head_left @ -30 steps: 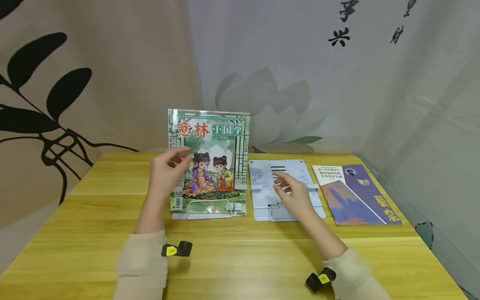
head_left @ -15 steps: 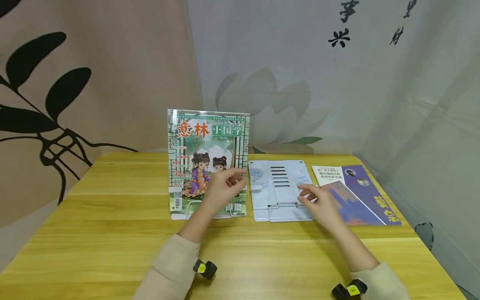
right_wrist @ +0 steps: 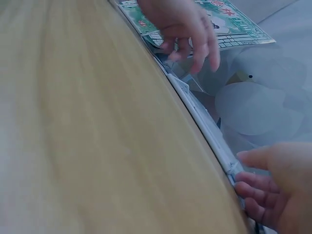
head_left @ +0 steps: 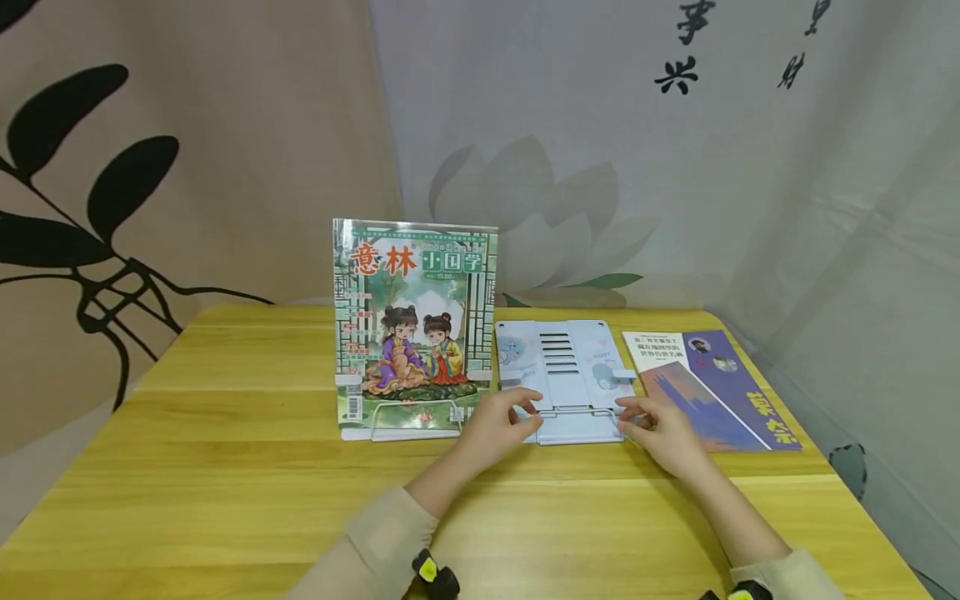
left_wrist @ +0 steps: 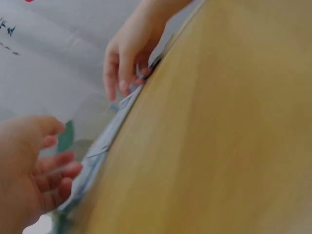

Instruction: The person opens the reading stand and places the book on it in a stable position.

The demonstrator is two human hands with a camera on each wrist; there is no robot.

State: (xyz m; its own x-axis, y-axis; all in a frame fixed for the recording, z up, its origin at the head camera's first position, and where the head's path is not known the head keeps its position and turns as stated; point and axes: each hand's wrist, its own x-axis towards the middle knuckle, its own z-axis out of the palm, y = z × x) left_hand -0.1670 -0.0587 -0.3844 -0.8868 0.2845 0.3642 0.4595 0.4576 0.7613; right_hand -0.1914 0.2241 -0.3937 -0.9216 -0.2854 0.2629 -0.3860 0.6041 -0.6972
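Here, the pale blue book stand (head_left: pixel 566 387) sits at the magazine's (head_left: pixel 416 333) four o'clock; at its eight o'clock the left hand (head_left: pixel 501 423) and at its four the right hand (head_left: pixel 663 433) curve loosely, thumbs and fingers parted, contact unclear, forearms angled inward. The left has moved off the magazine's front.

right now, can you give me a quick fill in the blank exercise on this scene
The green magazine has ____ figures drawn on its cover.
In the head view, the purple book lies to the ____ of the pale blue stand.
Of the left hand and the right hand, the ____ one is nearer the magazine.

Missing words: two; right; left
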